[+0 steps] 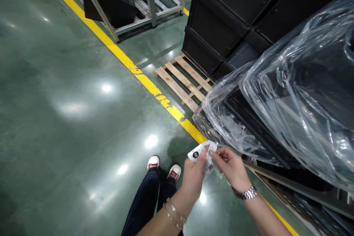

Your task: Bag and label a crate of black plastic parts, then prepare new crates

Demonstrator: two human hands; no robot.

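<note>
My left hand (194, 171) is closed on a white printed label (195, 154), its thumb pressed flat on the front. The label is bent and carries a round black mark near its left corner. At its right edge, my right hand (232, 166) pinches with thumb and forefinger, the other fingers curled in. What lies between those fingertips is too small to make out fully. Both hands are held above the green floor, close to the plastic-wrapped stack (249, 118).
Black crates (215, 40) are stacked beside a wooden pallet (184, 81). A metal frame rack (151, 3) stands at the top. A worn yellow line (110, 44) crosses the glossy floor (69, 118) diagonally. My shoes (174, 172) show below.
</note>
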